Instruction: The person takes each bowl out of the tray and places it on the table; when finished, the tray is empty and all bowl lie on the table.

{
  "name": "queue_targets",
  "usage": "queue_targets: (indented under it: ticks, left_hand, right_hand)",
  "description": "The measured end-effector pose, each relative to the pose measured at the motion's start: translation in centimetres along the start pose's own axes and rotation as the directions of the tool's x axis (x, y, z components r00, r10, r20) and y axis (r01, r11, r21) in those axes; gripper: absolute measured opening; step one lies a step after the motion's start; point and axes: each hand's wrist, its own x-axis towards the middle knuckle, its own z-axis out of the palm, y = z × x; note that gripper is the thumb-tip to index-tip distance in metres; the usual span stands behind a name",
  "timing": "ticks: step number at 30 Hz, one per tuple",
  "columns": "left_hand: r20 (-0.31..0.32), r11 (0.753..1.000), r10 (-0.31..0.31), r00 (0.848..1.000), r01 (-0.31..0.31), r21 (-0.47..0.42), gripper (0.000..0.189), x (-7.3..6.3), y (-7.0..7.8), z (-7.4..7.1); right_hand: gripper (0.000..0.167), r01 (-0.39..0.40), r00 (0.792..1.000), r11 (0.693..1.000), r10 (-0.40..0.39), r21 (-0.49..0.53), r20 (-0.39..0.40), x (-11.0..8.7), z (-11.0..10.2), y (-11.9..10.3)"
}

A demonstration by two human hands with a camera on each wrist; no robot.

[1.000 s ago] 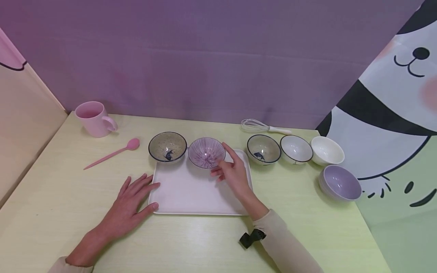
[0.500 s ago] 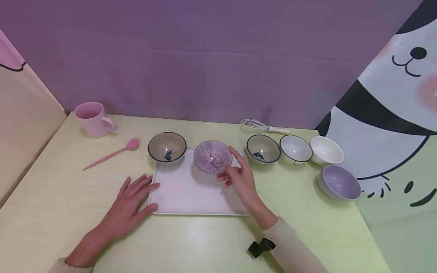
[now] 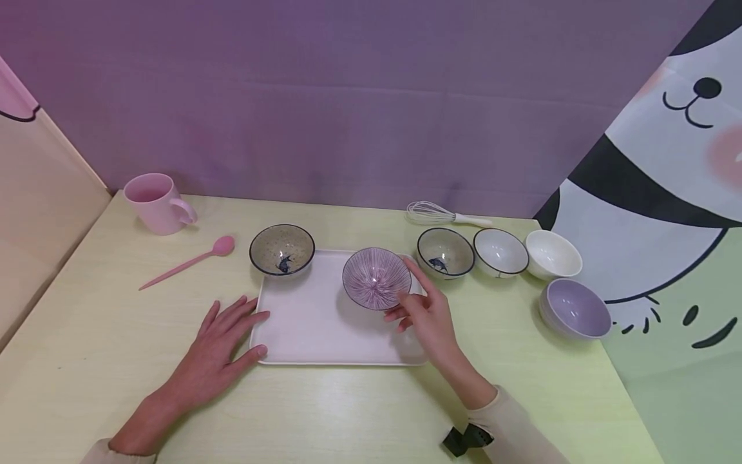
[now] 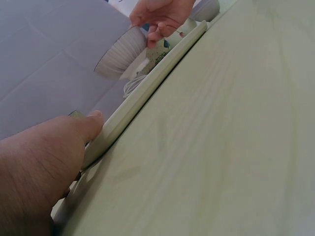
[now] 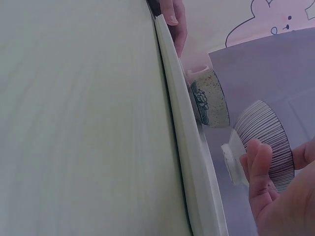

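Observation:
My right hand (image 3: 426, 312) grips a small bowl with fine purple stripes (image 3: 377, 278) by its right side. Held above the white tray (image 3: 324, 341), the bowl shows its striped outside and pale foot in the right wrist view. My left hand (image 3: 223, 354) lies at the tray's left edge, fingers spread and fairly straight, tips at the rim. In the left wrist view its thumb reaches the tray's edge. A speckled brown bowl with a dark rim (image 3: 283, 250) stands at the tray's back left corner, overlapping it in the head view.
Right of the tray stand a second speckled bowl (image 3: 445, 252), a dark-rimmed white bowl (image 3: 501, 252), a plain white bowl (image 3: 553, 254) and a lilac bowl (image 3: 575, 309). A whisk (image 3: 449, 214) lies behind them. On the left are a pink mug (image 3: 156, 205) and pink spoon (image 3: 188, 262).
My right hand has carried the striped bowl rightward and toward me, away from the speckled bowl on the left. The left hand keeps its place at the tray's edge.

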Motion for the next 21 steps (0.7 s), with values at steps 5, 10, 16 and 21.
queue_targets:
  ticks: [5,10,16,21]
  left_hand:
    - [0.001,1.000,-0.001,1.000,0.001,-0.003,0.052,0.0,0.0,0.0]
    - [-0.003,1.000,0.003,1.000,-0.003,0.001,0.052,0.0,0.1,0.0]
    - [-0.005,1.000,0.003,1.000,-0.003,0.003,0.052,0.0,0.0,0.1]
    - [0.003,1.000,-0.003,1.000,0.003,-0.001,0.052,0.0,0.1,0.0]
  right_hand:
    - [0.067,0.008,1.000,1.000,-0.008,-0.015,0.000,-0.9,-1.1,-0.4]
    - [0.066,0.022,1.000,1.000,-0.023,-0.013,-0.017,-1.7,-2.2,-0.5]
    - [0.067,0.026,0.999,0.999,-0.027,-0.032,-0.041,-2.7,-3.5,-0.2]
    - [0.066,0.017,0.999,0.999,-0.019,-0.047,-0.047,-3.5,-4.6,-0.2]
